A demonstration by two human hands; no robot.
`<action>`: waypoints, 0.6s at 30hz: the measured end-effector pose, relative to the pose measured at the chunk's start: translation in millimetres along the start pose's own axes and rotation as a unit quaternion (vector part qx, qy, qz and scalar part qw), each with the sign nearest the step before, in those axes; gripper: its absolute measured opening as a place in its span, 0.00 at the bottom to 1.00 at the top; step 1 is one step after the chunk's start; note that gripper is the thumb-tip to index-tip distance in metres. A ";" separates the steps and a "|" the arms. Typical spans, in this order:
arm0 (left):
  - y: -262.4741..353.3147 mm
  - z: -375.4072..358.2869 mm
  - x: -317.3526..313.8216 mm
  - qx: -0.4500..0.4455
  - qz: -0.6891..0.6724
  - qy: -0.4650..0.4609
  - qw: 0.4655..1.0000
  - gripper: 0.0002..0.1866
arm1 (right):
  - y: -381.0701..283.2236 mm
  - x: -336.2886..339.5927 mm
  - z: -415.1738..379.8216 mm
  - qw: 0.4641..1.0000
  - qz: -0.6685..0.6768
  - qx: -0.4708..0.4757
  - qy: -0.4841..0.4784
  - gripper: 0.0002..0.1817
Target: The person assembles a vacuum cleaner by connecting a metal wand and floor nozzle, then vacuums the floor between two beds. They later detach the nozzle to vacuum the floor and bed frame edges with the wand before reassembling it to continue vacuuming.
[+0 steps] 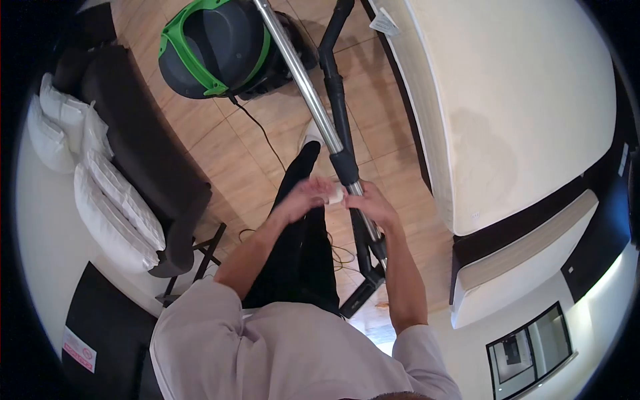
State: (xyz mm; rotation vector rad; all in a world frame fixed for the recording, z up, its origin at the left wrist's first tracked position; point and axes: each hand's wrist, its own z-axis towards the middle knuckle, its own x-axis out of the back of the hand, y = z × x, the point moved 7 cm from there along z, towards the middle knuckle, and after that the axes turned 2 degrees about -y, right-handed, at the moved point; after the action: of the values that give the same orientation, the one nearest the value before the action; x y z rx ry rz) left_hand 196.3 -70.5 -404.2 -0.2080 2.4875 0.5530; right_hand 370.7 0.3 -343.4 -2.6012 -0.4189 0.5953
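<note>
A metal vacuum wand point(303, 83) with a black collar slants down across the middle of the view. My right hand point(375, 205) is closed across the wand below the collar, its fingertips pointing left. A small white piece point(335, 195), too indistinct to name, shows between my two hands at their fingertips. My left hand point(308, 199) is beside this piece, left of the wand, its fingers blurred by motion. Alongside the wand runs a black vacuum hose point(341, 113). The black and green vacuum cleaner point(223, 47) stands on the floor beyond my feet.
A bare mattress point(527, 113) on a dark base is at the right, with another cushioned piece point(527, 260) below it. White pillows point(120, 207) lie on a dark sofa point(143, 133) at the left. A black cord point(263, 130) crosses the tiled floor point(233, 147) near my legs.
</note>
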 end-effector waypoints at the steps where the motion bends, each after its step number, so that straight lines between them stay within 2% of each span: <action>1: 6.6 26.5 23.0 0.007 -0.105 0.030 0.994 0.20 | 3.5 -2.8 -15.6 1.000 -0.003 -0.001 0.004 0.11; 2: 56.9 28.7 9.3 -0.019 -0.092 0.069 0.993 0.25 | 10.6 -6.5 -30.7 1.000 0.001 0.000 0.006 0.11; 3: 87.0 44.9 1.1 -0.046 -0.147 0.058 0.986 0.30 | 20.4 -10.5 -43.7 1.000 0.009 -0.024 -0.006 0.11; 4: 70.5 96.0 34.6 -0.040 -0.237 -0.045 0.970 0.33 | 27.5 -14.0 -52.9 0.998 0.016 -0.049 -0.019 0.11; 5: 124.2 98.3 -5.7 -0.086 -0.293 -0.074 0.949 0.34 | 20.0 -20.2 -66.3 0.998 -0.002 -0.049 -0.037 0.12; 6: 161.8 94.3 -24.0 -0.140 -0.347 -0.030 0.927 0.31 | 17.9 -24.5 -78.6 0.998 -0.001 -0.054 -0.035 0.12; 7: 188.8 92.5 -41.6 -0.128 -0.404 -0.010 0.906 0.25 | 16.9 -29.3 -88.7 0.997 -0.011 -0.062 -0.048 0.12; 8: 186.7 102.3 -33.2 -0.124 -0.408 -0.011 0.904 0.25 | 14.0 -34.0 -98.3 0.995 -0.020 -0.070 -0.061 0.12; 10: 196.4 115.5 -27.3 -0.153 -0.386 -0.164 0.895 0.18 | 7.2 -36.6 -112.8 0.996 -0.015 -0.073 -0.054 0.11; 12: 199.8 121.1 -27.6 -0.144 -0.332 -0.195 0.912 0.14 | 11.5 -34.6 -116.7 0.997 -0.004 -0.068 -0.029 0.15; 13: 196.1 124.6 -27.0 -0.114 -0.310 -0.151 0.932 0.14 | 12.2 -33.7 -114.9 0.998 -0.002 -0.062 -0.032 0.15; 14: 190.3 126.4 -26.7 -0.082 -0.287 -0.104 0.949 0.14 | 12.5 -28.6 -115.1 0.996 -0.081 -0.046 -0.006 0.16; 15: 192.8 126.3 -22.7 -0.090 -0.225 -0.005 0.970 0.13 | 13.3 -24.9 -116.5 0.987 -0.159 -0.031 0.021 0.18; 16: 201.5 135.8 -9.1 -0.090 -0.220 -0.005 0.971 0.13 | 22.0 -24.4 -118.6 0.987 -0.156 -0.027 0.021 0.18; 18: 224.2 151.5 47.5 -0.106 -0.181 0.185 0.960 0.15 | 36.6 -13.2 -141.4 0.966 -0.239 0.028 0.097 0.22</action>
State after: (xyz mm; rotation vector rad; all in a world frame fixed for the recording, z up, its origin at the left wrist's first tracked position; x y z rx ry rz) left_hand 174.4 195.8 -468.1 -0.9043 2.6428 0.6710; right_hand 432.8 -85.0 -241.6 -2.3477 -0.9118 0.1822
